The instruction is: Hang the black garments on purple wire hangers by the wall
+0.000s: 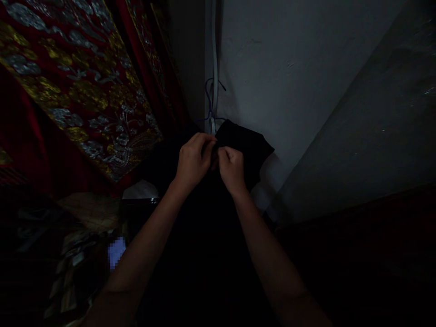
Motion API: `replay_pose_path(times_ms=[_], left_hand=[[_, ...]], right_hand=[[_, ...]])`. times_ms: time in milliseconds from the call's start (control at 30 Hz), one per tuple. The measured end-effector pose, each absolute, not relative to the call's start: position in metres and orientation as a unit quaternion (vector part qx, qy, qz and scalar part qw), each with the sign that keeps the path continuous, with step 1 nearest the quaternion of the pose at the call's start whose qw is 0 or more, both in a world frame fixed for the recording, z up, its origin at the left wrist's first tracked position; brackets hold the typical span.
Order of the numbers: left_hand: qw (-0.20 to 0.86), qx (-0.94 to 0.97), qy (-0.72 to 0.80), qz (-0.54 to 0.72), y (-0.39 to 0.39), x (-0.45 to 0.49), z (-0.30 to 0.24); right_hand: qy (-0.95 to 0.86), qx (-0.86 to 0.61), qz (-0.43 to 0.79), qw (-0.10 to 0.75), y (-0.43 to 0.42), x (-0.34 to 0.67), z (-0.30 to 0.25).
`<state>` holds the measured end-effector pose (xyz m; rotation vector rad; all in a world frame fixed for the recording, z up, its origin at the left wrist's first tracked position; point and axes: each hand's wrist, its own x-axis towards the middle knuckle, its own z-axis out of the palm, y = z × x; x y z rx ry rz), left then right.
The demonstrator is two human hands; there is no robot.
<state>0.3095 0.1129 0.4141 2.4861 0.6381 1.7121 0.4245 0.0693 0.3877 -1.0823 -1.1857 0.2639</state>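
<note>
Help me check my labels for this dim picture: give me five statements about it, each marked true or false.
1. The left hand and right hand are close together. True.
2. The dark garment lies flat on a floor. False: it hangs on a hanger.
3. The hanger is bright yellow. False: it looks purplish.
4. A red cloth with gold and silver patterns is left of the hands. True.
5. The right hand's fingers are spread wide. False: they are curled in.

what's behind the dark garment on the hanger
Behind the dark garment, a pale wall and, above its top, a pale strip show. What lies directly behind the cloth is covered.
</note>
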Motion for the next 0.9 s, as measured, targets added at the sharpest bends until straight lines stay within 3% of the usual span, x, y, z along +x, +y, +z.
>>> replay_pose_path(times_ms=[400, 633, 800, 900], left_hand=[[0.001, 0.713, 0.25, 0.655, 0.108, 0.298, 0.396], [0.01, 0.695, 0.245, 0.676, 0.106, 0.296, 0.402], [0.103, 0.606, 0.247, 0.75, 0.125, 0.259, 0.419], [0.281, 0.467, 0.241, 0.803, 0.145, 0.229, 0.39]], right_hand=[[-0.537, -0.456, 0.225, 0.673, 0.08, 0.409, 0.385], [-0.505, -0.52, 0.27, 0.634, 0.1, 0.415, 0.349], [-0.493, -0.528, 0.301, 0.622, 0.078, 0.41, 0.316], [-0.505, -0.481, 0.331, 0.635, 0.05, 0.399, 0.3]])
